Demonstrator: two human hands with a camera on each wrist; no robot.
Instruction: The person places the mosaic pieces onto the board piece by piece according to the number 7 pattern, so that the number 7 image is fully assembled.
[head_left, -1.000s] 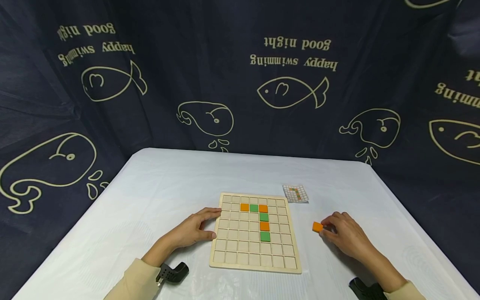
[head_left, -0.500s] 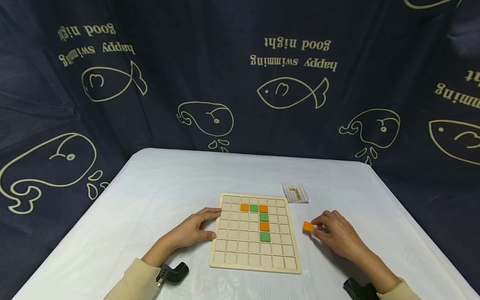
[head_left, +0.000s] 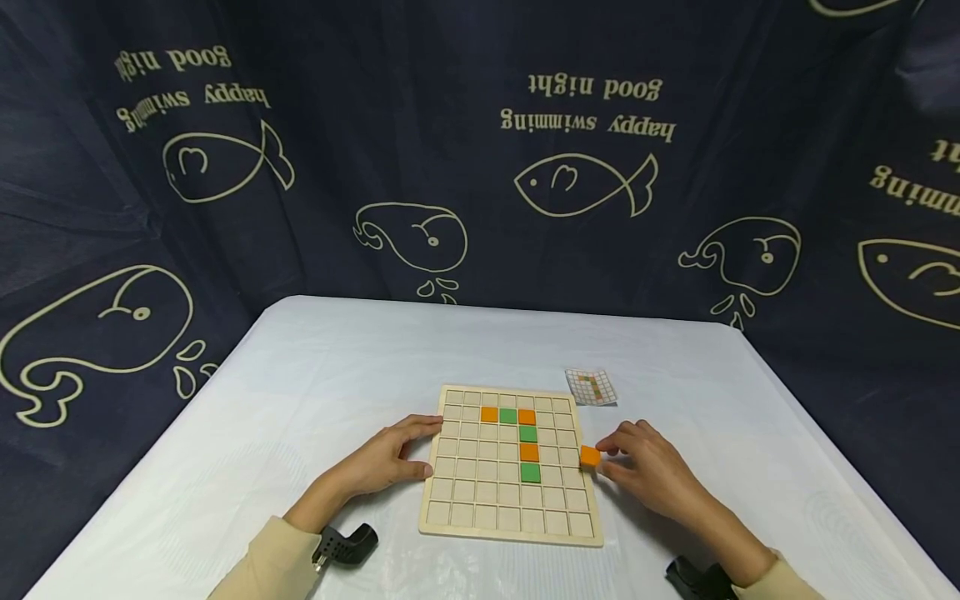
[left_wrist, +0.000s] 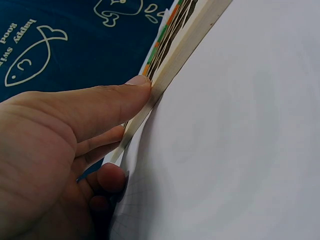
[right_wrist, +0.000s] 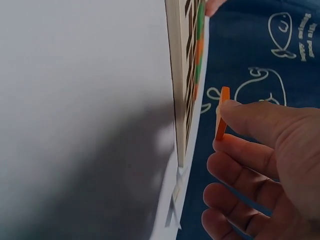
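Note:
A square wooden grid board [head_left: 485, 492] lies on the white table. An orange tile [head_left: 489, 414], a green tile [head_left: 507, 416] and another orange one form a row in it. Below that row's right end, more green and orange tiles run down in a column, a green tile [head_left: 531, 473] lowest. My left hand [head_left: 386, 458] touches the board's left edge with fingertips and thumb, its fingers fairly straight. Between thumb and index finger, my right hand [head_left: 652, 475] pinches a loose orange tile [right_wrist: 223, 114]. In the right wrist view this tile is raised above the board's surface; from the head it overlaps the right rim.
Behind the board's far right corner lies a small paper card [head_left: 592, 387] printed with a grid and a coloured pattern. The white-covered table [head_left: 360, 350] ends at a dark curtain [head_left: 480, 250] with fish and whale drawings.
My right hand has carried the orange tile leftward, from the white tablecloth to the board's right rim. My left hand and the board have stayed in place.

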